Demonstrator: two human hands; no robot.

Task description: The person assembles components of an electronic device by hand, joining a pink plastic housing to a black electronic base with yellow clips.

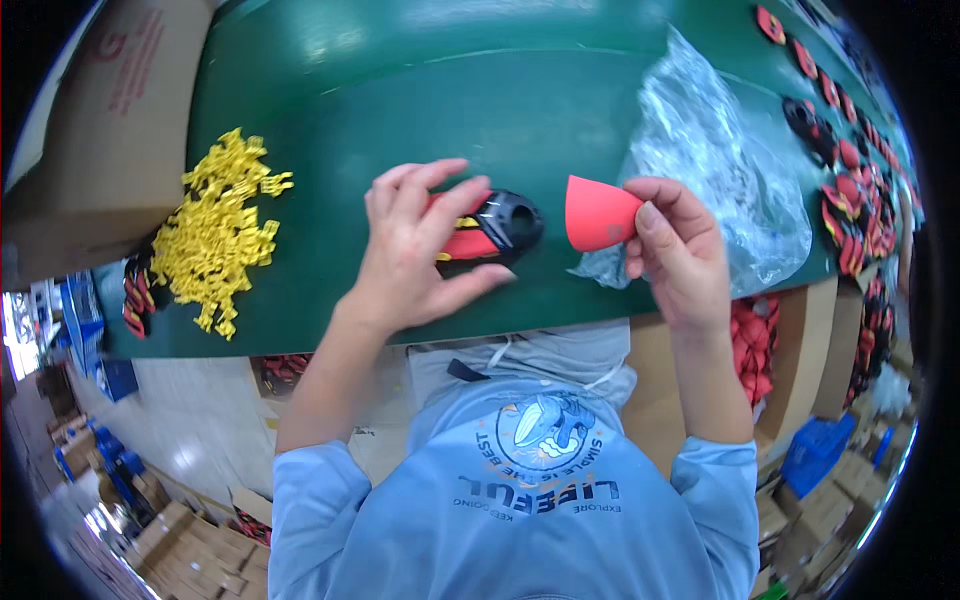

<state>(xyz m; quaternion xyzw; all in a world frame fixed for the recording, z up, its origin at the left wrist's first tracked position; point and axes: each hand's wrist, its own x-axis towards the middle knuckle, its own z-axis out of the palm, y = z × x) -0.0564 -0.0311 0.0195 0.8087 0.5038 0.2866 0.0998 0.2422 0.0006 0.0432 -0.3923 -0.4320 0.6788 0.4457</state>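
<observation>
My right hand (680,245) pinches a coral-red, cone-shaped plastic cap (598,214) between thumb and fingers, its wide open end turned to the left. Left of it, a black, red and yellow plastic shell (508,222) with a round hole at its right end lies on the green table. Around that shell curls my left hand (415,240), with fingers over its far side and the thumb along its near side. The palm hides the shell's left end. A short gap separates the cap from the shell.
A heap of small yellow plastic pieces (220,235) lies at left beside a cardboard box (110,150). A crumpled clear plastic bag (715,160) is spread behind my right hand. Several red-and-black parts (855,215) line the right edge. Below the table, an open carton holds red caps (753,350).
</observation>
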